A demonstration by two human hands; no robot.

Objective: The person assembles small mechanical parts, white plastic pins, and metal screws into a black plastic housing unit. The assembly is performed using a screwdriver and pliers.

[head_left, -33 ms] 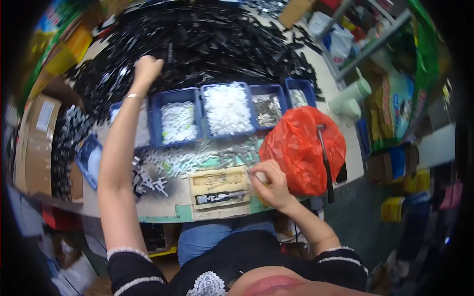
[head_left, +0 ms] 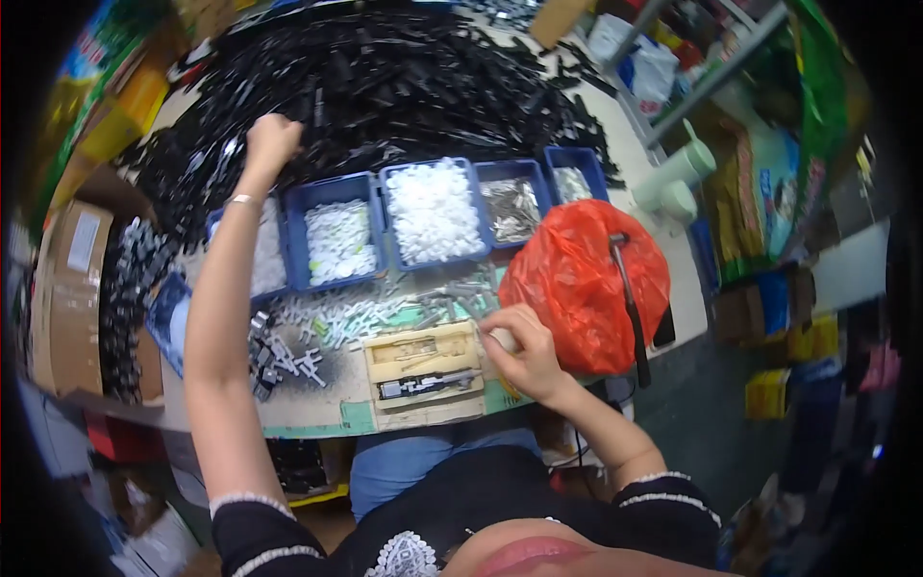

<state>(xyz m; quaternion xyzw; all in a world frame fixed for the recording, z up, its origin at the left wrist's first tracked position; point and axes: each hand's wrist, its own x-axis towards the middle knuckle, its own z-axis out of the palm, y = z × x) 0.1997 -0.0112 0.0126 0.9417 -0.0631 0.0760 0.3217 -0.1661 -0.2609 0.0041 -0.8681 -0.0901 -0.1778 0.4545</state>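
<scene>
At the far side of the table point(head_left: 317, 415), the left hand point(head_left: 270, 140) is stretched out into a large heap of black parts point(head_left: 404, 87), its fingers curled down among them; whether a piece is actually gripped cannot be told. Nearer the body, the right hand point(head_left: 524, 351) is closed around what seems to be a small white piece point(head_left: 502, 338), just beside a beige jig point(head_left: 423, 370) and touching an orange plastic bag point(head_left: 586, 284). Between the hands, a row of blue bins point(head_left: 433, 212) filled with white and grey parts is set.
</scene>
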